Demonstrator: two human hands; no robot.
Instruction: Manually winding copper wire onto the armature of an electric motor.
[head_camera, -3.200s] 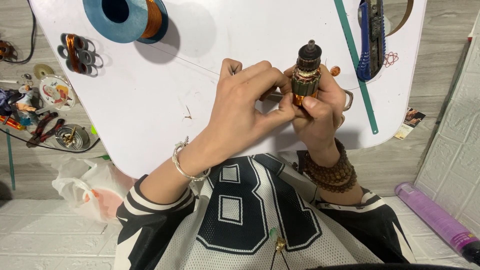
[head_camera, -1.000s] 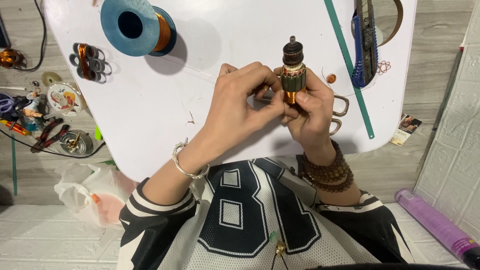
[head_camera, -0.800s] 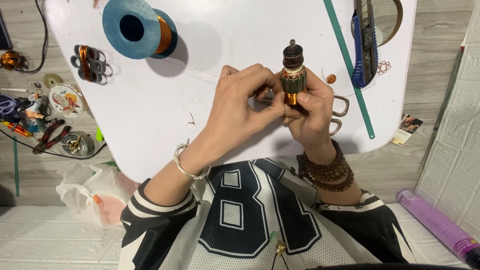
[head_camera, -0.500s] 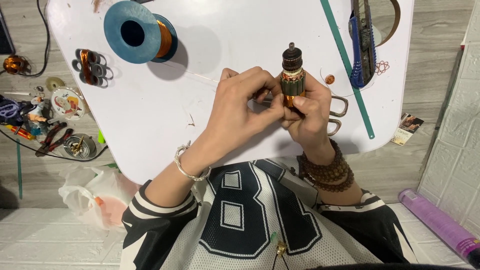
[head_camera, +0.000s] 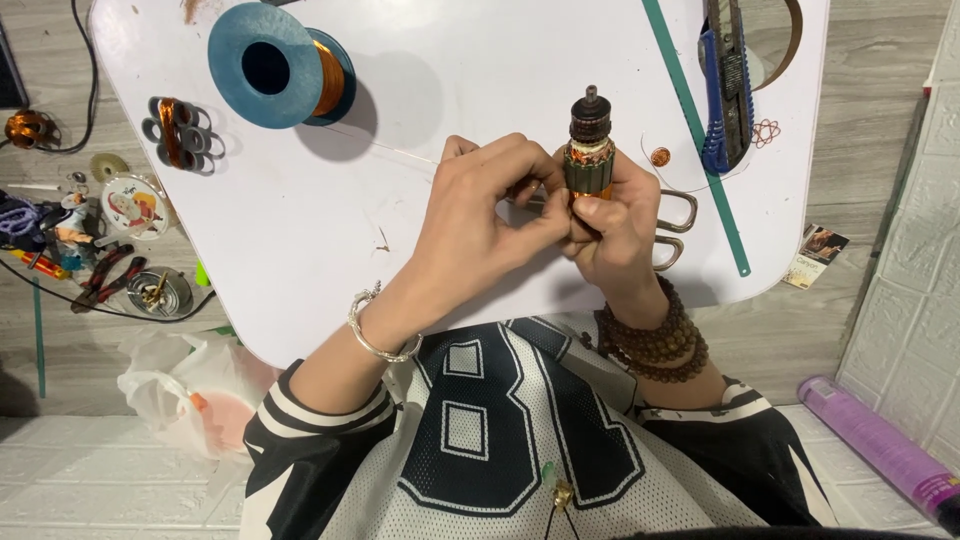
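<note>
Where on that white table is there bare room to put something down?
The widest bare patch of the white table lies below the blue wire spool, beside the left hand. It's crowded right of the motor armature: green ruler, blue cutter.

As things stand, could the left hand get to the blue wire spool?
Probably yes. The left hand pinches at the rotor that the right hand holds, and bare white table lies between it and the spool; it would have to let go first.

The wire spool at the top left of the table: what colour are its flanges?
Blue flanges on the spool, with copper-coloured wire wound between them; the head view shows it.
</note>
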